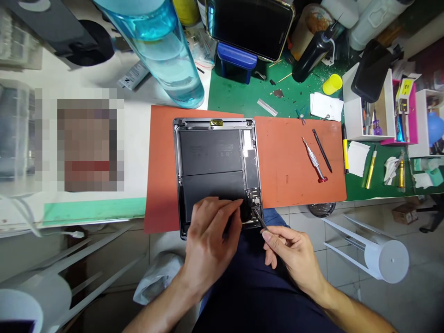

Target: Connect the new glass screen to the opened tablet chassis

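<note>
An opened tablet (211, 152) lies on the orange mat with its two dark battery cells and a strip of circuit board (254, 196) exposed. Over its lower edge rests my left hand (213, 226), fingers bent, with thumb and index fingertip close together near the board. Whatever those fingertips may pinch is hidden. My right hand (289, 252), right of the tablet's bottom corner, grips thin dark tweezers (261, 220) between thumb and fingers. Their tips reach the lower end of the circuit board; whether they hold a part is too small to tell.
A silver screwdriver (314, 159) and a black stick-like tool (322, 151) lie on the orange mat (277, 185). Behind stand a blue water bottle (166, 55) and a phone (249, 27) on a blue stand. Tool boxes (350, 106) line the right; white stools (391, 261) stand below.
</note>
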